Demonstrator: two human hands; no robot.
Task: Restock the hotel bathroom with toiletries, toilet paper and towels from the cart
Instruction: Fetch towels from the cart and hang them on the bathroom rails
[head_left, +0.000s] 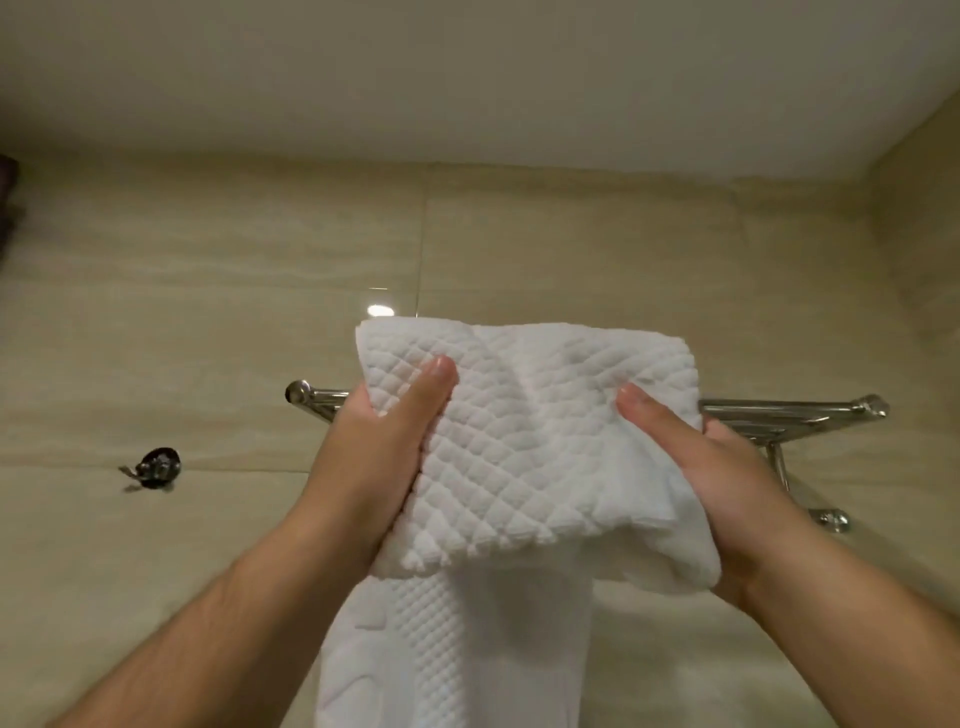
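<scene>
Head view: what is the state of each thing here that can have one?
towel, folded, held up, one end hanging down.
left hand, grips the towel's left side.
right hand, grips the towel's right side.
towel rack, on the wall, middle hidden by the towel.
wall hook, nothing hangs on it.

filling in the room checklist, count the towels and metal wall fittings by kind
white towel: 1
chrome towel rack: 1
wall hook: 1
total: 3

towel (519, 441) 1 | rack (779, 415) 1 | hook (156, 467), probably, 1 | hands (379, 447) (727, 483) 2
</scene>
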